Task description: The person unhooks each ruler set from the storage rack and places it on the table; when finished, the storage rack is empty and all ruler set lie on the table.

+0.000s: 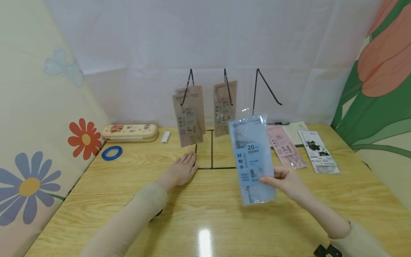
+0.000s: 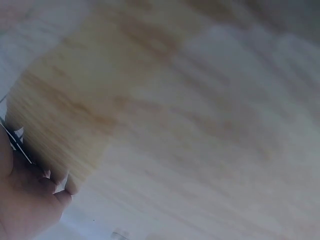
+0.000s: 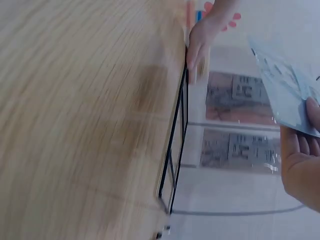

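Dark lettering marks the light-blue rectangular plastic packet [image 1: 253, 160], black cats pattern the white oblong ruler-set packet [image 1: 318, 151], brownish grain streaks the yellow flat wooden table [image 1: 212, 203], and solid colour covers the blue round ring [image 1: 105, 154] and black thin-wire rack [image 1: 212, 150].

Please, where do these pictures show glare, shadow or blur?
Head view: bright glare on the table at bottom centre, soft shadow beside the left sleeve; left wrist view: hazy, blurred wood grain, upper right corner dim; right wrist view: a darker patch across the table, the blue packet looking washed-out.
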A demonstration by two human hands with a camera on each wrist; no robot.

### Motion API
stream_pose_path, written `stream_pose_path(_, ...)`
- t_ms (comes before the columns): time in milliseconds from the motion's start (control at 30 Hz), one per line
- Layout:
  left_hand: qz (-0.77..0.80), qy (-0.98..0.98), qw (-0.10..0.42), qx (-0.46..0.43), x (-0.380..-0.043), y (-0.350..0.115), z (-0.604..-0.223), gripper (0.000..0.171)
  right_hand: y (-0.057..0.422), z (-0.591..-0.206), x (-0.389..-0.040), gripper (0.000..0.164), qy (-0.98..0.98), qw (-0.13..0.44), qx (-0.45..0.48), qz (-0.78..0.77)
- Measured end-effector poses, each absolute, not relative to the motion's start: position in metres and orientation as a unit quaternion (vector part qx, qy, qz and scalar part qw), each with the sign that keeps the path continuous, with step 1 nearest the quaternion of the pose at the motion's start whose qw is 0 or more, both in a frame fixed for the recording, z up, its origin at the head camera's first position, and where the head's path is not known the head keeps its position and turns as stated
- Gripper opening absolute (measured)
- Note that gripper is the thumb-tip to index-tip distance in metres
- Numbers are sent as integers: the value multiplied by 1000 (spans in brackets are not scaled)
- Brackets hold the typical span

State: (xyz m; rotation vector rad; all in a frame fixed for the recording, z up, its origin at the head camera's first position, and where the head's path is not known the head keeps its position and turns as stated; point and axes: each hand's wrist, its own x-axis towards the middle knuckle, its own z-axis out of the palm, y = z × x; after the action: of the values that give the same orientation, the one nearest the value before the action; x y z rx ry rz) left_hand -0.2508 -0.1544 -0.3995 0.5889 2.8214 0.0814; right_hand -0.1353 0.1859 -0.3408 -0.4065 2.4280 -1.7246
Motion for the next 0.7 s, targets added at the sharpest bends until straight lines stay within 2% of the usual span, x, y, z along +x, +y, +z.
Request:
stream_pose_path(133, 22, 970, 132, 201, -250, -154, -400, 61, 217, -342, -124, 37, 818, 36, -130, -560)
stream_pose_path(267, 28, 969, 130, 207, -249, -153, -400, 61, 260, -343, -113, 23, 833, -3, -98, -545)
stream_pose_path(400, 31, 970, 122, 206, -249, -152, -400, 60, 307, -346, -113, 28, 838, -31, -61, -541)
stream_pose_path(533, 30, 971, 118, 205, -250, -153, -399, 60, 377, -368, -135, 32, 839, -14, -31, -544)
stream_pose_path(700, 29, 969, 125, 209, -251, -153, -399, 60, 477, -408, -179, 17, 878, 23, 35, -477)
